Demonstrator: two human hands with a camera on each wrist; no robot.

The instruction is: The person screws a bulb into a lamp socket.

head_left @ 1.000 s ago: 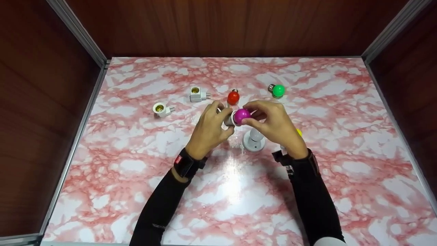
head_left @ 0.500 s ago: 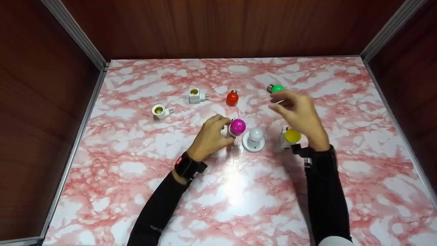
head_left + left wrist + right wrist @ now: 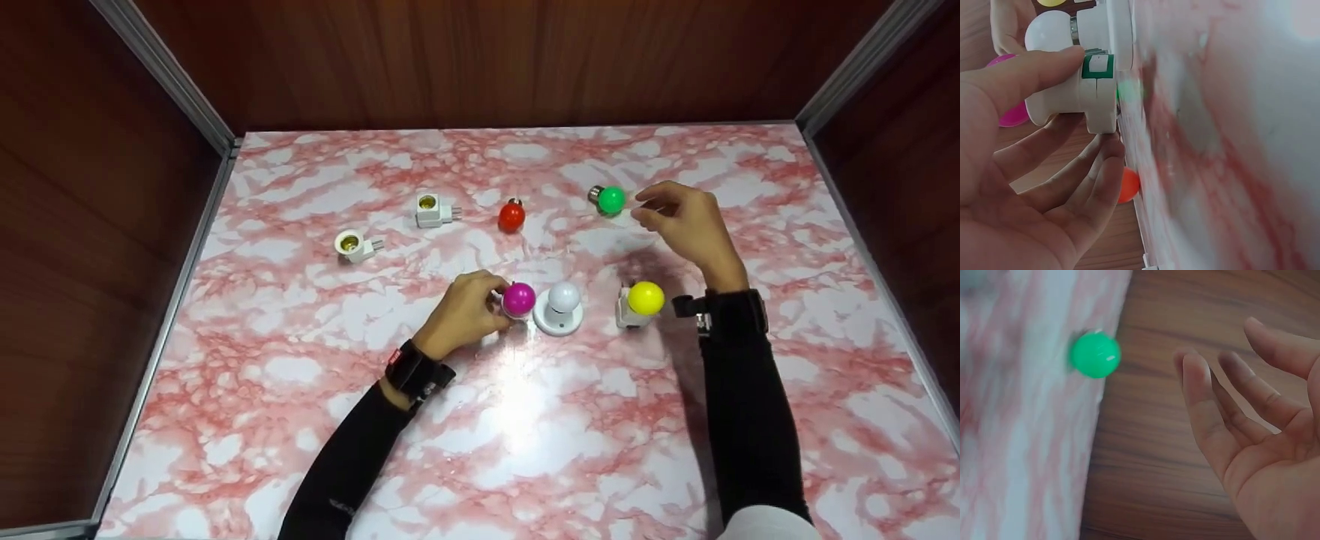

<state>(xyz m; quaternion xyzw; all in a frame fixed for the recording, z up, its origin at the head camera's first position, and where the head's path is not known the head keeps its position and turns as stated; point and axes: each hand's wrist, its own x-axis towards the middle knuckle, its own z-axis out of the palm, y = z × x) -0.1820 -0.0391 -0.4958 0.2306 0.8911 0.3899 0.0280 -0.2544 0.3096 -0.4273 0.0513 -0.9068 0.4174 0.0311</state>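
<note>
My left hand (image 3: 465, 309) pinches a white lamp socket (image 3: 1058, 101) between thumb and fingers, and a magenta bulb (image 3: 519, 299) sits in its mouth. A green-framed switch (image 3: 1098, 66) shows on the socket's side in the left wrist view. Just right of it, a white bulb (image 3: 564, 296) stands upright in a round white base (image 3: 558, 324). My right hand (image 3: 686, 221) hovers beside a green bulb (image 3: 611, 200) that lies on its side. Its fingers are loosely bent and hold nothing, with a gap to the bulb in the right wrist view (image 3: 1095, 354).
A yellow bulb (image 3: 646, 298) sits in a white plug socket (image 3: 628, 313) on the right. Behind the left hand lie a red bulb (image 3: 511, 217), a square plug socket (image 3: 430, 216) and a round one (image 3: 351, 244). Wooden walls (image 3: 480, 60) enclose the marbled table (image 3: 285, 420).
My right hand has let go of the magenta bulb and moved right and back, past the green bulb. The left hand has turned the socket upright and brought it nearer, beside the white bulb.
</note>
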